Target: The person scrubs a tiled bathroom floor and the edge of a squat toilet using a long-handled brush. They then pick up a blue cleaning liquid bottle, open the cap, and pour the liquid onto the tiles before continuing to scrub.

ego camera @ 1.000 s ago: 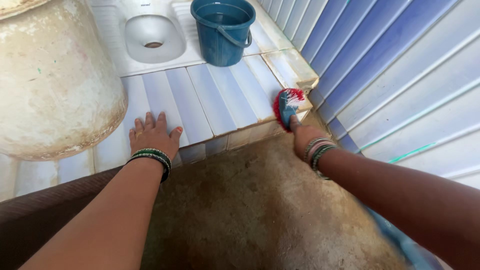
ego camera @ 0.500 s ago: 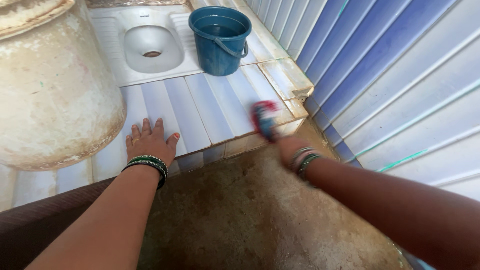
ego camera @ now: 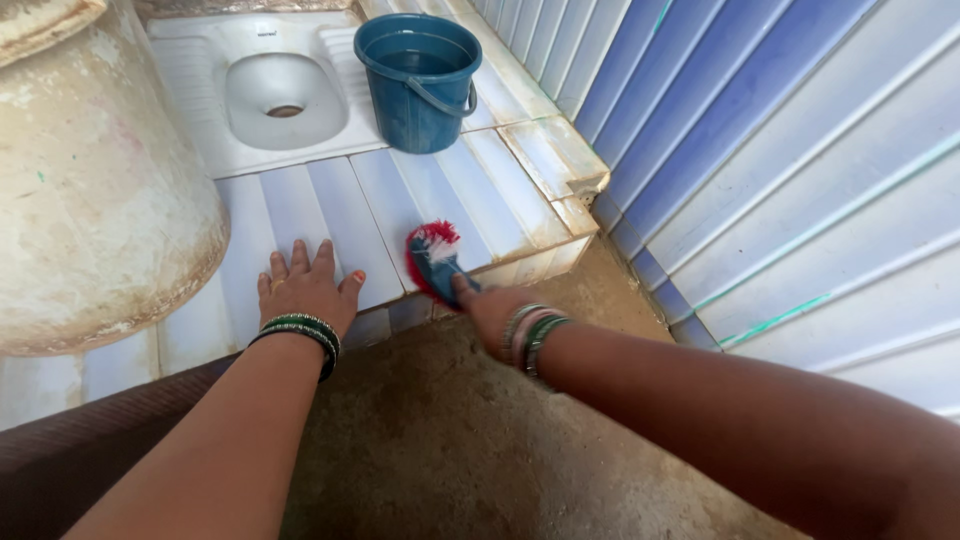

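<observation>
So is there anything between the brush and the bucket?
Nothing visible. The right hand holds the scrub brush on the tiled step's edge; only bare striped tiles lie between it and the blue bucket.

head view, high, looking steeply down, close over tiled step [ego camera: 300,200]

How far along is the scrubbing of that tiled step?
Done: hard to judge; the striped tiles show no clear line between scrubbed and unscrubbed.
In hand: the right hand presses a red and blue scrub brush on the step's front edge; the left hand lies flat on the tiles.
Left: the blue bucket of water stands behind, unused. The brown floor below looks dirty.
</observation>
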